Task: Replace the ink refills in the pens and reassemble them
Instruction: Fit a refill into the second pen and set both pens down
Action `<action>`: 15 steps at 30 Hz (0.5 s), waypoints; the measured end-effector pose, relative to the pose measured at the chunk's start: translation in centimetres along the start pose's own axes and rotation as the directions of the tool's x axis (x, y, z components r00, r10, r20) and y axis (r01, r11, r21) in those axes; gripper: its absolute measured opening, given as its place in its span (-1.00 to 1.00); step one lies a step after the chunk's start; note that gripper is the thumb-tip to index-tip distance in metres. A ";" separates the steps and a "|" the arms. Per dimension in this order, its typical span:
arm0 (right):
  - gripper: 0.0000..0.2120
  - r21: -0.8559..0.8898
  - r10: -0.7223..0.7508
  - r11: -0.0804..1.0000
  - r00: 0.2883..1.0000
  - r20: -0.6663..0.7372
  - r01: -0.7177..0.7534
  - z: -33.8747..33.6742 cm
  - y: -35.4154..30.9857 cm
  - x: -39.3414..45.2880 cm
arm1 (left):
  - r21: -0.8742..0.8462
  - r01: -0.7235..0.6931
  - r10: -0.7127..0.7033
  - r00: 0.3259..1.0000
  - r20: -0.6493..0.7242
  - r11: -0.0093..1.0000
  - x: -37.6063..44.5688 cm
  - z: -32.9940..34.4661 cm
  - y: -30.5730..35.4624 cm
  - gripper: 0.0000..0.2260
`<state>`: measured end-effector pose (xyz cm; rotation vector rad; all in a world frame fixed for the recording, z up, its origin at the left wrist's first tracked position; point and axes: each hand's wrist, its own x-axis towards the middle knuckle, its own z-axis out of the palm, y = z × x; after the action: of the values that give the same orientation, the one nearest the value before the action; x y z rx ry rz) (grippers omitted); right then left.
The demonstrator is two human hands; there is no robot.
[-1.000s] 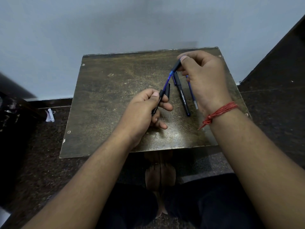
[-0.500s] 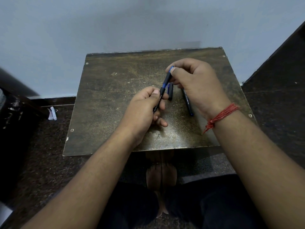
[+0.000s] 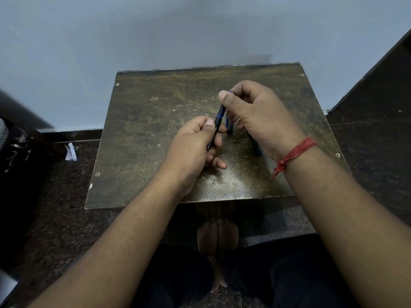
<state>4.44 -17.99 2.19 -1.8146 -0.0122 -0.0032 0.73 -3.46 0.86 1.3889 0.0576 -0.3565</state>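
Note:
A dark pen (image 3: pixel 218 121) with white lettering and a thin blue band is held upright and tilted above the small table (image 3: pixel 155 134). My left hand (image 3: pixel 195 147) grips its lower barrel. My right hand (image 3: pixel 255 114) pinches its upper end between thumb and fingers, hiding the tip. A short dark pen piece (image 3: pixel 229 127) lies on the table just behind the held pen. Another dark pen (image 3: pixel 256 147) lies on the table under my right hand, mostly hidden.
The worn brown table stands against a pale wall. Dark speckled floor (image 3: pixel 55 207) surrounds it, with a scrap of white paper (image 3: pixel 70 152) at the left. My feet (image 3: pixel 217 236) show below the table's near edge.
My right hand has pushed the upper part down toward the barrel in my left hand. The blue refill seen between them a second ago is now almost wholly inside.

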 end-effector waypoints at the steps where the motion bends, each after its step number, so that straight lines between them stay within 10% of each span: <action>1: -0.76 0.012 0.010 1.000 1.000 -0.005 -0.010 -0.1 0.1 0.0 | -0.013 0.003 -0.003 1.000 0.005 1.000 0.0 0.0 0.1 -0.77; 8: -0.95 0.285 0.041 0.957 0.996 0.076 -0.061 -0.6 0.5 0.3 | -0.041 0.010 -0.010 1.000 0.023 0.999 -0.1 0.1 0.2 -0.77; 15: -0.75 0.179 0.087 0.980 0.996 0.011 -0.088 0.7 0.4 0.0 | -0.046 0.003 -0.002 1.000 0.020 0.999 -0.1 0.3 0.2 -0.78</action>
<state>4.48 -17.38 1.60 -1.6336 0.0631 0.0617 0.65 -3.68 1.08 1.3402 0.0513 -0.3691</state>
